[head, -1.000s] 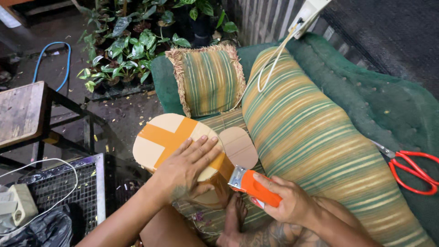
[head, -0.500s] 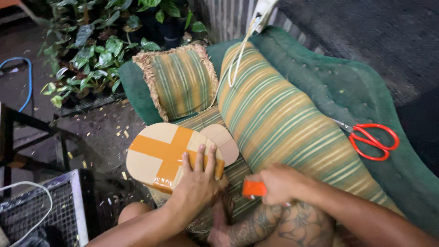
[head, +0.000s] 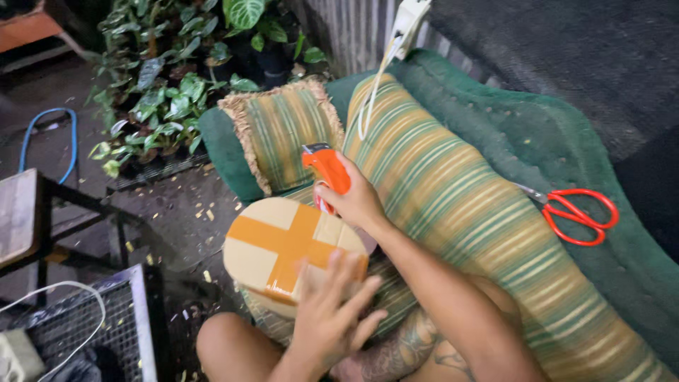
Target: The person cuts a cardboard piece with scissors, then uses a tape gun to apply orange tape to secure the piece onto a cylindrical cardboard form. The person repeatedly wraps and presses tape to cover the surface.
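Head view: the left hand [head: 329, 311] lies flat with its fingers [head: 332, 272] spread out on the round cardboard piece [head: 283, 247], which has an orange tape cross. The piece sits under those fingers, on the lap. The right hand [head: 357, 201] grips an orange tape cutter [head: 327, 170], just above the piece's far edge. Red scissors [head: 576, 212] lie well apart on the green cushion [head: 509, 134].

A green couch [head: 537, 134] carries striped cushions [head: 453, 191] and red scissors [head: 576, 214].
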Tool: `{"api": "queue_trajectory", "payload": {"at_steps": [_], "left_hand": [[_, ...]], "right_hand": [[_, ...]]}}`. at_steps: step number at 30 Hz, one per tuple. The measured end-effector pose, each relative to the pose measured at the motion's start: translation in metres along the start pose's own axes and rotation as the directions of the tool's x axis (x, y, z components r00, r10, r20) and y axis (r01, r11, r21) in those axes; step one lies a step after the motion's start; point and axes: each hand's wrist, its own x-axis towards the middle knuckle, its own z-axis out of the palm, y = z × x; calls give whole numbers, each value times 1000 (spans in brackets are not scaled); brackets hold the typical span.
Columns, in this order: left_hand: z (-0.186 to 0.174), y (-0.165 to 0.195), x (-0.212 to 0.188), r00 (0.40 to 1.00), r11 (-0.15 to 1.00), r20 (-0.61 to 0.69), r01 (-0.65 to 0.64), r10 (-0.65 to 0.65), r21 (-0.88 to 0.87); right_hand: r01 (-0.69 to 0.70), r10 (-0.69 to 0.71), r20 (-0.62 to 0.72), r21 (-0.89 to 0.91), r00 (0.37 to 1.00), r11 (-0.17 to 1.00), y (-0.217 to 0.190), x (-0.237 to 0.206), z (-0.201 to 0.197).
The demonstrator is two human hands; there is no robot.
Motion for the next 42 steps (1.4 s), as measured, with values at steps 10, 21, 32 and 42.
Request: {"api": "queue_trajectory", "payload": {"at_steps": [10,21,32,42], "left_hand": [[42,-53,-82,488,531,-264,563,-832,-633],[28,-127,-31,742,169,186,375,-645,-912],[22,-103,-63,721,460,-35,404,-692,-790],[25,-67,-64,943,867,-171,177,-285,-465]], "right_hand": [[-5,6,-18,54,1000,999,-21,-16,16],[78,-10,-395,155,919,985,-25,-108,-14],[-90,131,-210,191,969,977,0,-117,-20],[77,-91,-84,-156,992,985,-10,-135,-90]]}}
